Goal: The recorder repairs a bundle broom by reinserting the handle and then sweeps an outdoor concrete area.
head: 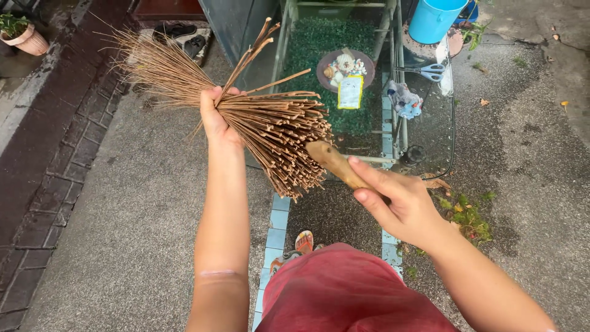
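Observation:
My left hand (216, 120) grips a thick bundle of thin brown broom sticks (270, 126) around its middle, held level above the ground. The fine tips fan out to the upper left and the cut ends point lower right. My right hand (399, 200) holds a short wooden stick (335, 163) whose rounded end touches the cut ends of the bundle. My red garment and a sandalled foot (303, 241) show below.
A glass-topped metal table (430, 132) stands ahead, carrying scissors (433, 72), a crumpled cloth (405, 101), a shell-filled dish (344, 66) and a yellow packet. A blue bucket (433, 18) is behind it. Sandals (184, 37) and a potted plant (21, 34) sit at upper left, on wet concrete ground.

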